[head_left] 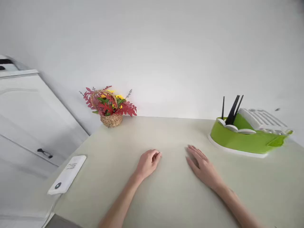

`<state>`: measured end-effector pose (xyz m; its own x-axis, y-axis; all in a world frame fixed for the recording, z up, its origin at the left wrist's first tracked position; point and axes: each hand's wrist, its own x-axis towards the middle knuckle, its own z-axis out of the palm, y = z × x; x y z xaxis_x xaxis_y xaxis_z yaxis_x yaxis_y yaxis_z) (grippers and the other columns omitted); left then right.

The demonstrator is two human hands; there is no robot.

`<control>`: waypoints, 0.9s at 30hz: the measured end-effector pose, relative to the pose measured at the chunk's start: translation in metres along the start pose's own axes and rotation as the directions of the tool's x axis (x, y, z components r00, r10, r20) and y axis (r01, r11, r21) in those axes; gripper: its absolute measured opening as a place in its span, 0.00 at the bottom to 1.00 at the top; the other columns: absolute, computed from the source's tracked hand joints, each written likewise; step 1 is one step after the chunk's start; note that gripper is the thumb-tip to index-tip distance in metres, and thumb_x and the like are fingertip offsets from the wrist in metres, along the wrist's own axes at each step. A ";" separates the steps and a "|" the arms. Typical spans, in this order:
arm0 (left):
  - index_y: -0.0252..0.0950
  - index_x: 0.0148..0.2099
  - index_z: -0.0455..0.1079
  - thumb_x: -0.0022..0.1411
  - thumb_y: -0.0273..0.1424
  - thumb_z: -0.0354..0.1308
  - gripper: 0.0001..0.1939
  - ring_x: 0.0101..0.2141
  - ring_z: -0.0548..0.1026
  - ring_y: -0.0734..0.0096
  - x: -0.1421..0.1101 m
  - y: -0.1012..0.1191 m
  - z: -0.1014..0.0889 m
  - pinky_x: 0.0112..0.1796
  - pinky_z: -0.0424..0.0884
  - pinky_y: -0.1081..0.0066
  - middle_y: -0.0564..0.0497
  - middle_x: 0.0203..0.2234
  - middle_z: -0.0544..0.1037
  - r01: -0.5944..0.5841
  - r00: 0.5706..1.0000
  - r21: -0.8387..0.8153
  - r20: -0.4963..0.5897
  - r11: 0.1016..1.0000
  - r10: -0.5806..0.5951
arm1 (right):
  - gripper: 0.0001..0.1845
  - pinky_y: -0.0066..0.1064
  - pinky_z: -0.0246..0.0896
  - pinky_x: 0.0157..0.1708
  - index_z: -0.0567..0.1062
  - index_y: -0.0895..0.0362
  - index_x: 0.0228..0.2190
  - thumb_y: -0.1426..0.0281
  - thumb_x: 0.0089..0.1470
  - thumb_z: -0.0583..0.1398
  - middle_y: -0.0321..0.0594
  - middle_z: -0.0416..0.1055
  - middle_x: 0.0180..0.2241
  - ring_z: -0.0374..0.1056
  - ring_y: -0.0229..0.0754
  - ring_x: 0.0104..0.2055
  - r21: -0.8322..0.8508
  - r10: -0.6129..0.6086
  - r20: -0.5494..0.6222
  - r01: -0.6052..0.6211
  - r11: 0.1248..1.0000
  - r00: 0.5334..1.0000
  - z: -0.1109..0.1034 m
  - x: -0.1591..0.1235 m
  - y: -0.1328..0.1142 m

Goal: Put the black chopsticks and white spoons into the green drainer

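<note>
Forearms [123, 198] nearest; left hand [147, 163] fingers curled, right hand [203, 167] fingers together, thumb apart (nothing visibly held); rightward sweep could knock green organizer [242, 142].

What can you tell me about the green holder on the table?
The green holder stands upright on the right side of the table, beyond the right hand and apart from it. It looks like plastic, long and boat-like, with a white base rim, white scalloped pieces along its upper edge and a white slatted section toward its right end. Dark, slim sticks rise from its left part.
</note>
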<state>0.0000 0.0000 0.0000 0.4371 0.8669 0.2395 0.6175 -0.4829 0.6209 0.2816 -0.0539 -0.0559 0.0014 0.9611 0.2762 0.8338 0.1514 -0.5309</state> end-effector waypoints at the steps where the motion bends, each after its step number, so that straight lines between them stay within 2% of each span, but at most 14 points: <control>1: 0.38 0.36 0.70 0.75 0.39 0.47 0.17 0.28 0.72 0.71 0.000 -0.001 0.000 0.34 0.66 0.72 0.53 0.27 0.76 -0.004 1.000 0.004 0.001 1.000 0.004 | 0.33 0.51 0.47 0.72 0.64 0.56 0.66 0.52 0.69 0.48 0.41 0.56 0.70 0.49 0.49 0.73 0.005 -0.003 -0.003 0.003 1.000 1.000 0.001 0.000 0.000; 9: 0.39 0.36 0.72 0.74 0.39 0.48 0.17 0.28 0.73 0.71 0.000 0.001 0.002 0.32 0.65 0.73 0.52 0.28 0.78 0.007 1.000 0.024 -0.001 1.000 -0.007 | 0.31 0.51 0.48 0.71 0.65 0.54 0.66 0.53 0.69 0.49 0.41 0.56 0.70 0.49 0.49 0.73 0.016 -0.005 0.000 0.005 1.000 1.000 -0.001 -0.001 0.001; 27: 0.39 0.36 0.71 0.75 0.40 0.47 0.18 0.28 0.73 0.71 -0.001 -0.002 0.001 0.32 0.66 0.72 0.52 0.29 0.79 0.026 1.000 0.013 0.000 1.000 -0.026 | 0.30 0.52 0.49 0.71 0.66 0.53 0.65 0.54 0.68 0.50 0.41 0.58 0.70 0.50 0.50 0.73 0.031 0.000 -0.006 0.000 1.000 1.000 0.005 0.001 0.000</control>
<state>-0.0007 -0.0004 -0.0021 0.4211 0.8792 0.2230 0.6370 -0.4617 0.6173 0.2791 -0.0512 -0.0598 0.0044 0.9598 0.2807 0.8161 0.1588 -0.5557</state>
